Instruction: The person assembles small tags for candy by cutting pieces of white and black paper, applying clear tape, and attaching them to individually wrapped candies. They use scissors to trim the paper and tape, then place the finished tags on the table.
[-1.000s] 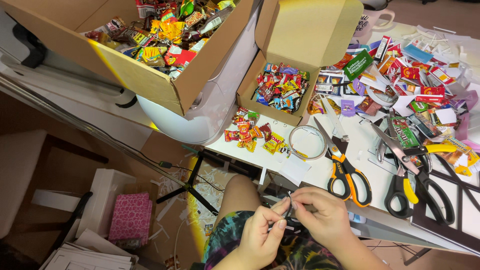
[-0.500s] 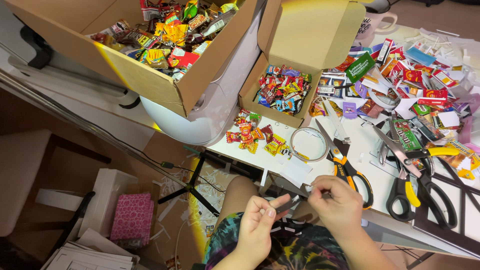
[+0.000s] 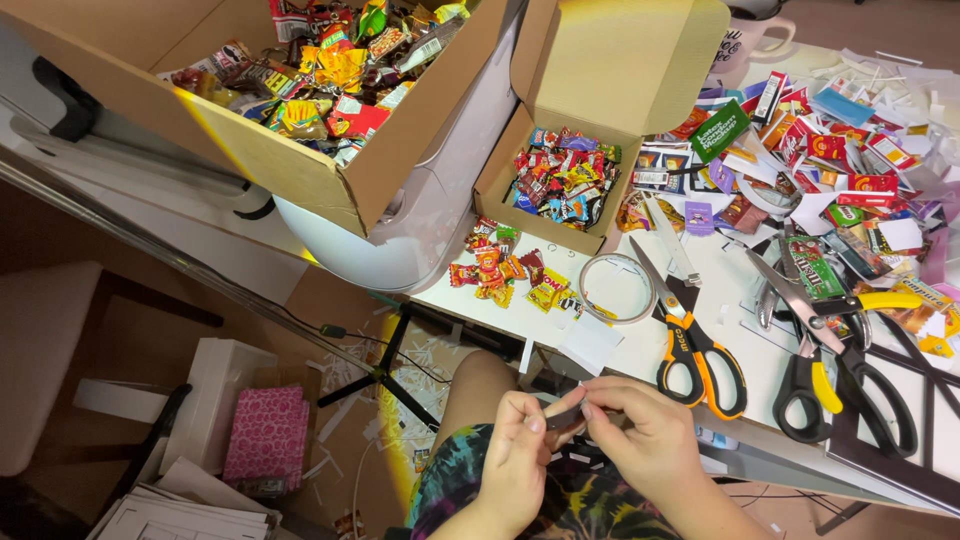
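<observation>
Both hands' fingers [image 3: 536, 424] pinched on small dark piece [image 3: 566, 417].

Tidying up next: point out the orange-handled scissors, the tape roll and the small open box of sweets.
orange-handled scissors [image 3: 700, 350]: head view, handle loops.
tape roll [image 3: 590, 270]: head view, left rim.
small open box [image 3: 497, 180]: head view, left wall.

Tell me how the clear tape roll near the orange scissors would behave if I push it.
The tape roll lies flat, so it would probably slide, not roll. It looks thin and hollow, so likely light. It may bump the orange scissors beside it.
</observation>
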